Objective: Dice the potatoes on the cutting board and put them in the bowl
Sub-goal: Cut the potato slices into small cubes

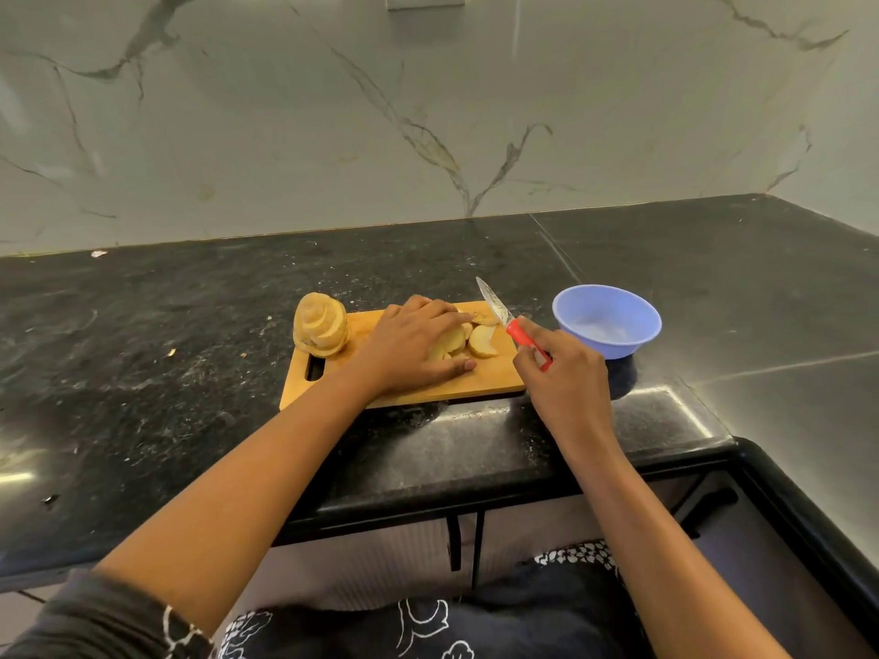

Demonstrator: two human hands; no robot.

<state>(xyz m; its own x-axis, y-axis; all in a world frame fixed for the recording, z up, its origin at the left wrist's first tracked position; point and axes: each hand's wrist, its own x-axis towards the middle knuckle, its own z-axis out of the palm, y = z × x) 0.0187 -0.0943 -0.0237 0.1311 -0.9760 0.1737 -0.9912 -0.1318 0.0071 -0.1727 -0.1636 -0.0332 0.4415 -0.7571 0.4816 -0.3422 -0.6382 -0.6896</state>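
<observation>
Two hands show, the left hand (414,342) and the right hand (566,373), with one cutting board (494,373) under the left and one knife (511,324) held in the right. One blue bowl (604,347) stands just beyond the right hand, and one fanned stack of potato slices (319,324) sits left of the left hand. At the left hand's fingertips lie at least three loose potato slices (483,342); the hand hides any others.

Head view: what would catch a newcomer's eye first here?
The red-handled knife in the right hand, blade raised over the right end of the cutting board. Next, the left hand covering pale potato slices mid-board, and the fanned sliced potato at the board's left end. A blue bowl stands right of the board.
</observation>
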